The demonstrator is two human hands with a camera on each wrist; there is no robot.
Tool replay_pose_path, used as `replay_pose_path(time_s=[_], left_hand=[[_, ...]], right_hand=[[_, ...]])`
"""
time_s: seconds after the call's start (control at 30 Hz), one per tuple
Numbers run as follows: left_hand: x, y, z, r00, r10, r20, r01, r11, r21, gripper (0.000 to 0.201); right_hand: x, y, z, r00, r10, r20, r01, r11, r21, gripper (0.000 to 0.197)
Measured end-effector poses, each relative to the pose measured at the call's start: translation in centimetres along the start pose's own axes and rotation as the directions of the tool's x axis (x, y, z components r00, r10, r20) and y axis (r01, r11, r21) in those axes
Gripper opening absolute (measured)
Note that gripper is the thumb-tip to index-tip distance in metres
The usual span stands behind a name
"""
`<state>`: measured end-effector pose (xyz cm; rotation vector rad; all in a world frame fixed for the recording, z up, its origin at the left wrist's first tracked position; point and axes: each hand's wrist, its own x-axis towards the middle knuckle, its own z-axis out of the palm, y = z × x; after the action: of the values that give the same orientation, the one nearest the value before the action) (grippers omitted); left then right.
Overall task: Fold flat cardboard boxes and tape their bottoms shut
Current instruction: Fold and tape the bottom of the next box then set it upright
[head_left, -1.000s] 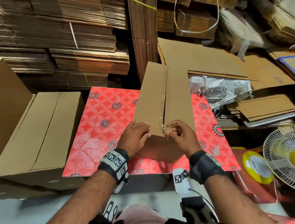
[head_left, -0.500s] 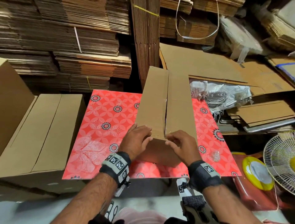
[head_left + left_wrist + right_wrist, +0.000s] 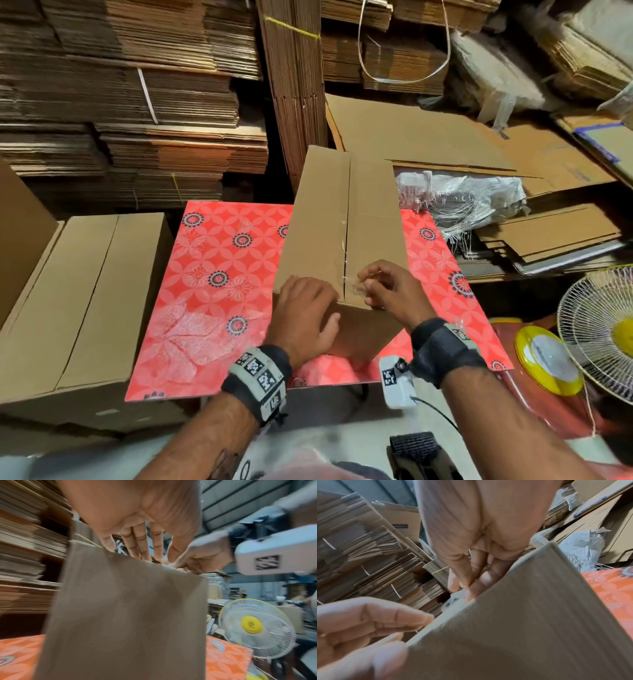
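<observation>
On box (image 3: 342, 219) near edge | left hand (image 3: 303, 317) flat, fingers straight | right hand (image 3: 390, 291) grip pinching clear tape (image 3: 359, 287)

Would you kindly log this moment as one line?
box on table | left hand presses flap | right hand pinches clear tape at seam

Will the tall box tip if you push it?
Probably: the box stands narrow and tall on the mat. It looks like thin, hollow cardboard, so likely light. The left hand resting on its near end may steady it.
</observation>
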<state>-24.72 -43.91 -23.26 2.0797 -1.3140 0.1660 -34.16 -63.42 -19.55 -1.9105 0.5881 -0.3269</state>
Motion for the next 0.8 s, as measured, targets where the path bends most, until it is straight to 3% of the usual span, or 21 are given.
replay_pose_path(time_s=[0.1,0.17,0.23,0.33,0.57,0.67,0.8], left_hand=[[0.4,2.5,1.8,0.993,0.113,0.037,-0.111,0.992,-0.053,0.037],[0.7,3.5,2.9,0.989,0.14,0.048,-0.137,0.989,-0.056,0.039],[1.0,4.4,3.7,0.987,0.156,0.041,-0.154,0.987,-0.042,0.039],[1.5,5.6,4.7,0.991,0.132,-0.007,-0.132,0.991,-0.009,0.036],[2.7,8.3,7.9,0.996,0.037,-0.082,-0.032,0.998,0.062,0.041],[3.0,8.2,8.5,0.991,-0.015,-0.135,0.03,0.994,0.108,0.038],[3.3,9.0,8.2,0.976,-0.117,-0.184,0.153,0.969,0.194,0.053]], right_hand=[[0.7,-0.7,-1.4,0.998,-0.029,0.058,0.033,0.997,-0.066,0.04],[1.4,-0.8,-2.5,0.985,-0.12,0.124,0.144,0.969,-0.199,0.044],[2.4,-0.3,-3.6,0.957,-0.211,0.198,0.274,0.879,-0.389,0.045],[4.0,0.7,-4.4,0.931,-0.249,0.269,0.356,0.785,-0.507,0.037],[7.7,1.9,-4.9,0.879,-0.364,0.308,0.471,0.763,-0.441,0.017],[9.4,3.0,-6.2,0.876,-0.426,0.227,0.483,0.773,-0.412,0.019],[10.3,3.4,-5.9,0.832,-0.458,0.314,0.552,0.746,-0.372,0.026]])
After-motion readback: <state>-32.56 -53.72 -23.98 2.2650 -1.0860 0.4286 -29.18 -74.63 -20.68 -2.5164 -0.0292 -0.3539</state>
